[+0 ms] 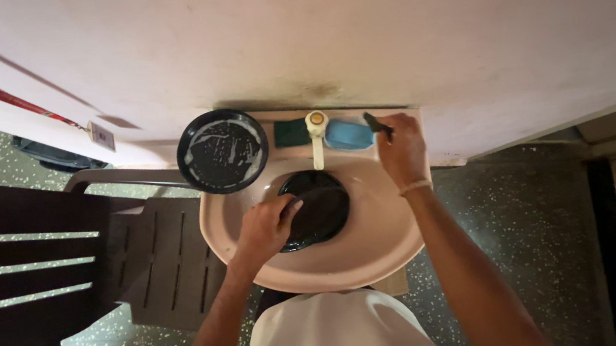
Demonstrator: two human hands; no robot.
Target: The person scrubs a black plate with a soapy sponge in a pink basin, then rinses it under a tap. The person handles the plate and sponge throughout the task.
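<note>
My left hand [267, 229] grips the left rim of a black plate [319, 208] that lies in the pink wash basin [377, 253]. My right hand [401, 152] is raised at the basin's back right corner, its fingers closed on a small dark scrub pad [375, 122] held just beside a blue soap dish [348, 134]. A cream tap [316, 138] hangs over the plate. A black pan [223, 151] streaked with white suds rests on the basin's back left rim.
A green sponge [290, 133] lies on the back ledge left of the tap. A brown plastic chair [66, 267] stands close to the basin's left side. The wall [385, 35] runs right behind the basin. Speckled floor shows on both sides.
</note>
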